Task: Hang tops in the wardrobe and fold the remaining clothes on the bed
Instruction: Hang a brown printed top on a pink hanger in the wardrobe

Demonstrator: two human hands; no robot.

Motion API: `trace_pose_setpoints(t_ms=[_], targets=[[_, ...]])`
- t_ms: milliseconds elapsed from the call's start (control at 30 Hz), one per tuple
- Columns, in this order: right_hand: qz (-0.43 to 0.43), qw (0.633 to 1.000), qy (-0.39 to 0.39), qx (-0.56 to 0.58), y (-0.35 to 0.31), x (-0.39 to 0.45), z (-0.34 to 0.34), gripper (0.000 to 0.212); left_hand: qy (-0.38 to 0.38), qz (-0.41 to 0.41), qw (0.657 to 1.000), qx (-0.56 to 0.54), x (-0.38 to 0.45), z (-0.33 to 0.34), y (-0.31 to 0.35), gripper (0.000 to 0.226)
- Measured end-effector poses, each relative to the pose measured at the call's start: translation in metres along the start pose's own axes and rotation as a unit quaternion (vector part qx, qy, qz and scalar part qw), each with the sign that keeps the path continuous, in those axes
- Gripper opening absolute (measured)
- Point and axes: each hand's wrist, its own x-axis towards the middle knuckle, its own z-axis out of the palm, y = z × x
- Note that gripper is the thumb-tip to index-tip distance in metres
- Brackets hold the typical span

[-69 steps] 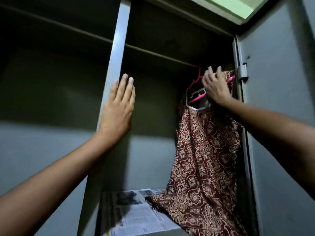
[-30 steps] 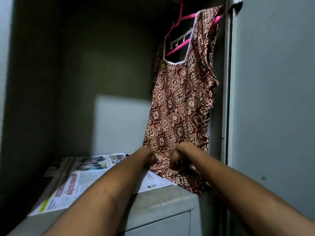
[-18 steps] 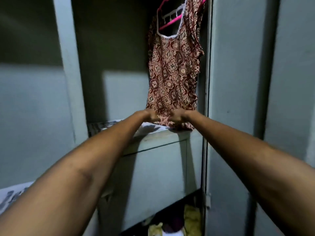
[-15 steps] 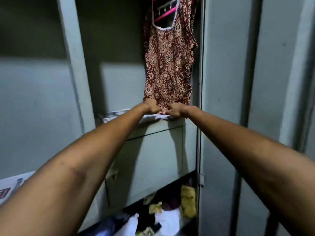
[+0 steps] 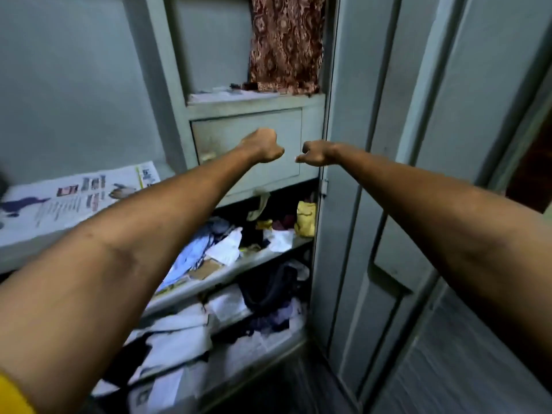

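Now both fists, left hand [image 5: 263, 144] and right hand [image 5: 313, 152], are curled empty, the patterned top [image 5: 285, 43] hanging lengthwise at twelve o'clock, about equally near both.

My left hand [image 5: 263, 144] and right hand [image 5: 313, 153] hung curled in open air before the drawer front [image 5: 248, 144], a narrow gap between them and nothing touching either. Above, the patterned top [image 5: 285, 43] filled the right side of the hanging bay, its hem on the ledge [image 5: 254, 101] — the left side stood free. Below, the shelves [image 5: 239, 264] were crammed with clothes and papers, and the open door [image 5: 373, 174] walled my right.
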Motion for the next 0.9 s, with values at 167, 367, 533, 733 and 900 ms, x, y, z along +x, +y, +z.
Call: trace_pose_setpoints(t_ms=[167, 367, 533, 733, 900], targets=[[-0.004, 0.998, -0.063, 0.013, 0.026, -0.079, 0.075, 0.045, -0.102, -0.032, 0.994, -0.012, -0.084, 0.055, 0.023, 0.04], [-0.012, 0.988, -0.151, 0.005, 0.063, -0.181, 0.158, 0.05, -0.197, -0.031, 0.98, -0.025, -0.187, 0.124, 0.07, 0.04], [0.035, 0.98, -0.195, 0.015, 0.102, -0.251, 0.204, 0.059, -0.258, -0.009, 0.966, -0.023, -0.243, 0.174, 0.118, 0.044], [0.104, 0.971, -0.214, 0.029, 0.17, -0.322, 0.226, 0.054, -0.31, 0.073, 0.948, -0.022, -0.265, 0.213, 0.199, 0.041], [0.203, 0.96, -0.187, 0.054, 0.243, -0.38, 0.217, 0.051, -0.325, 0.187, 0.927, -0.007, -0.262, 0.234, 0.291, 0.04]])
